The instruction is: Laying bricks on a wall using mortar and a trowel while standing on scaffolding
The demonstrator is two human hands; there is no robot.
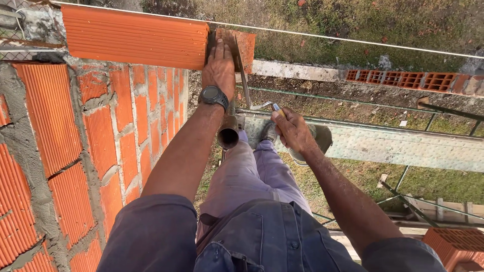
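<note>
Left hand flat against end of top orange brick on wall, wristwatch on wrist. Right hand closed round handle of trowel, blade upright against brick's end, just beside left hand's fingers. Taut string line runs across above brick. Person stands on metal scaffold plank; grass well below. Second row of hollow bricks lies beyond.

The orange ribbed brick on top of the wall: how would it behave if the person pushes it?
The brick looks rigid and probably rather heavy. Its ribbed face should grip, not slip, under the left hand. It is long and lies flat on the wall, so it would likely slide rather than roll, yet it could drop off the edge.
</note>
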